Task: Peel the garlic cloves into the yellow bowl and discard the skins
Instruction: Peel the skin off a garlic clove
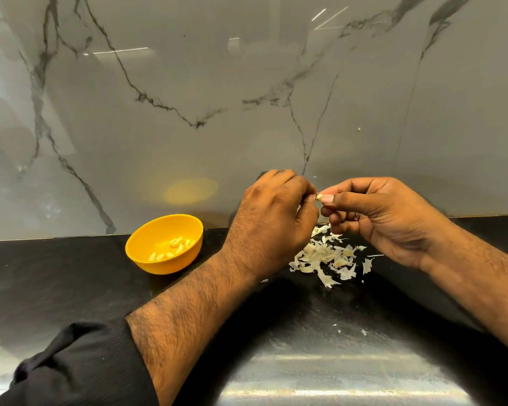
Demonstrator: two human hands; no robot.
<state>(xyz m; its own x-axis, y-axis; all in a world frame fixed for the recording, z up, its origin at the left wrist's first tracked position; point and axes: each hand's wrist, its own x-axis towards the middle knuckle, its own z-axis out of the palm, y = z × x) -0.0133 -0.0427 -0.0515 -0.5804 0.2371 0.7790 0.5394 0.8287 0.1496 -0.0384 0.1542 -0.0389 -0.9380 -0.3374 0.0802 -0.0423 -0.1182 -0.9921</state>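
- The right hand (384,218) pinches a small pale garlic clove (319,196) between thumb and fingers (335,198); the left hand (273,212) curls its fingers in at the clove's tip.
- The clove looks light, firm and probably slick once bared; best gripped at its ends.
- Below the clove, papery white skins (326,259) litter the glossy black worktop (71,276).
- Left of the clove, a smooth round yellow plastic bowl (147,259) holds peeled cloves (173,249).

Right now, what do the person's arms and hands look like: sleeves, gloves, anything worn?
Both hands are bare: no gloves, rings or watch show on the left hand or the right hand. The left arm wears a black sleeve of ribbed-looking fabric, pushed up so the forearm is uncovered. The right forearm is uncovered as far as the frame edge; any sleeve there is out of view.
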